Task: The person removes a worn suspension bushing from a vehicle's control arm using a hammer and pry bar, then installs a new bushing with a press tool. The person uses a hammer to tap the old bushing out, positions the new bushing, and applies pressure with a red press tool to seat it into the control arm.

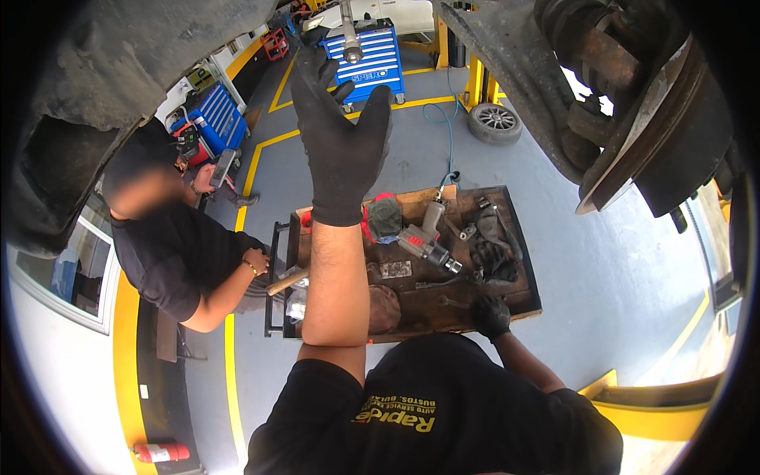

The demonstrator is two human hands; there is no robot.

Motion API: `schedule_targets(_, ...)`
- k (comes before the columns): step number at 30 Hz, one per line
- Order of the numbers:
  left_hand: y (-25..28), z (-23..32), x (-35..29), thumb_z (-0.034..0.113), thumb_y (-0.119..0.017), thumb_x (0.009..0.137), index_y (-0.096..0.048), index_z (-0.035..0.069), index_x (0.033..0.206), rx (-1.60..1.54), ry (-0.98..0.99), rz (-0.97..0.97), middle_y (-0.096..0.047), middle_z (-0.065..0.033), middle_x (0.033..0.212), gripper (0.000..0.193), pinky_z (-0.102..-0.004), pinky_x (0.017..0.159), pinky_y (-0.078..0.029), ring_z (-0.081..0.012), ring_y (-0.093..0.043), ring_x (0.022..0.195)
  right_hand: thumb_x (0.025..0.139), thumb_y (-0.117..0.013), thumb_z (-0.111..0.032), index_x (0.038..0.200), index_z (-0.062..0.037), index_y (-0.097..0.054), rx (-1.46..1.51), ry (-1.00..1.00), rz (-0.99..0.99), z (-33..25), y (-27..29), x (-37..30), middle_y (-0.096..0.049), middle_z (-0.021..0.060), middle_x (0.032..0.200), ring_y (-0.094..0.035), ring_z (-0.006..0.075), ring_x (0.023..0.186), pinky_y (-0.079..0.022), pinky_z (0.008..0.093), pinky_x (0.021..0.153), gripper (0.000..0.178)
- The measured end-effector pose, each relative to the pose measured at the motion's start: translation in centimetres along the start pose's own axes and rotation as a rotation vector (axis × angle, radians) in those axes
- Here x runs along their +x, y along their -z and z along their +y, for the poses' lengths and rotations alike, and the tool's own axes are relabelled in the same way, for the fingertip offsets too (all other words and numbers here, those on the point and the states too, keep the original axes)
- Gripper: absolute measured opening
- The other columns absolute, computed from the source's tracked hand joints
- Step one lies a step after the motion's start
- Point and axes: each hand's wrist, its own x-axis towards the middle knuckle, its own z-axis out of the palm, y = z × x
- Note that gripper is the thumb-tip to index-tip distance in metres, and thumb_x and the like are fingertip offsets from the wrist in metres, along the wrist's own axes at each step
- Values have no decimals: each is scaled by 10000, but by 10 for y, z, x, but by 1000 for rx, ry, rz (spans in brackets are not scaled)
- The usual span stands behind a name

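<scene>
My left hand, in a black glove, is raised under the vehicle with its fingers stretched up and its thumb apart. Close beside its fingertips hangs a metal rod with a round end; whether they touch I cannot tell. Low at the near right edge of a wooden-floored tool cart rests my gloved right hand, its fingers curled down and partly hidden. A spanner lies just left of it. On the cart are an impact wrench with a socket, a dark bundle and a grey-and-red cloth.
Overhead, suspension parts and a brake disc jut in at right. Another person stands left of the cart, holding a phone. A wooden handle lies at the cart's left. Beyond stand a blue tool cabinet and a wheel.
</scene>
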Motion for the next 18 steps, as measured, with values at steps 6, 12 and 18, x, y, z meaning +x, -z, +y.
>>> schedule_targets(6, 13, 6, 14, 63, -739, 907, -542, -24, 1383, 54, 179, -134, -740, -176, 1141, 523, -377, 896, -597, -249, -746, 1047, 945, -655, -287, 926, -161, -698, -59, 50, 51, -1, 2, 1, -707, 102, 952, -703, 355, 886, -558, 519, 736, 135)
schedule_targets(12, -4, -5, 34, 397, -682, 1003, -651, 12, 910, 509, -217, 39, -648, -131, 671, 397, -437, 575, -501, -276, -672, 614, 971, -629, -314, 973, -139, -683, -16, 53, -88, 4, 1, 2, -706, 118, 1006, -701, 369, 900, -560, 524, 723, 183)
schedule_targets(18, 10, -15, 48, 418, -581, 1045, -675, -22, 874, 351, 209, -238, -682, -189, 684, 481, -446, 605, -528, -314, -697, 596, 974, -632, -311, 965, -135, -678, -31, 27, -26, 4, -5, 2, -694, 130, 948, -696, 382, 875, -554, 539, 723, 182)
